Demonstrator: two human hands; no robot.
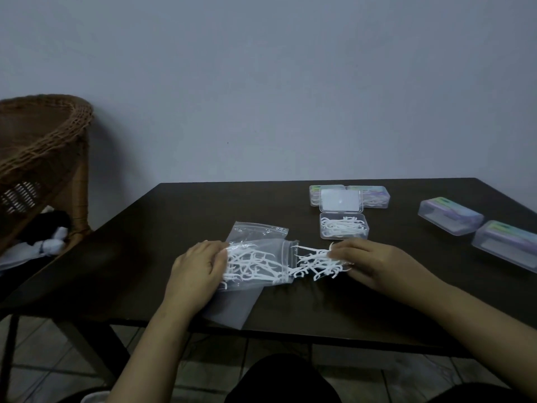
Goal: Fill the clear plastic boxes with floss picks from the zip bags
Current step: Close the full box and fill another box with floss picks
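Apparently crinkled clear zip bag (pixel 255 264), spindly white floss picks (pixel 319 261), dark table (pixel 174 216)

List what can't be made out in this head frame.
- Right hand: fingertips hidden under the bunch of floss picks; exact grip unclear.
- Zip bag: pick count unreadable, tangled and blurred.
- Closed boxes on the right: labels too small and dim; the nearest is cut by the frame edge.
- Two rear boxes: partly hidden by the open box's lid.
- Left hand: fingertips hidden behind the bag.
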